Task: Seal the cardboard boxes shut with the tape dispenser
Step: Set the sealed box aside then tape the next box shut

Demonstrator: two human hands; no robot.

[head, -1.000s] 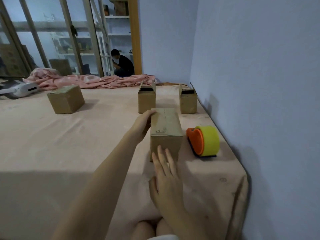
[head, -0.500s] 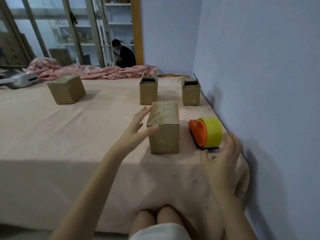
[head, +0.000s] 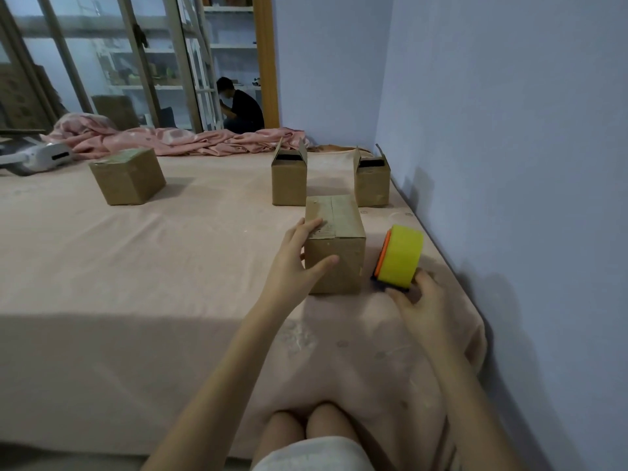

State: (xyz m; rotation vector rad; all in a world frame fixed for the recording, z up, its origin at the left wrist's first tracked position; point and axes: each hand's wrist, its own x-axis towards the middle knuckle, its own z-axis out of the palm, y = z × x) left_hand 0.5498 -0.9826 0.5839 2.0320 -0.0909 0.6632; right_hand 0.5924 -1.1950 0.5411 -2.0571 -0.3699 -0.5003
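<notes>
Left hand (head: pixel 295 263) braced the light, stiff cardboard box (head: pixel 334 243) with fingers spread — right hand (head: pixel 419 305) fingers were closing on the rigid tape dispenser (head: pixel 399 255) at its base, grip unconfirmed.

No readable text anywhere here. The nearest cardboard box (head: pixel 334 243) has some faint dark marks on its top flap, close to the left hand (head: pixel 299 263), but they're way too blurry to make out as letters or numbers. The tape dispenser (head: pixel 399 256) shows no label or brand either.
</notes>
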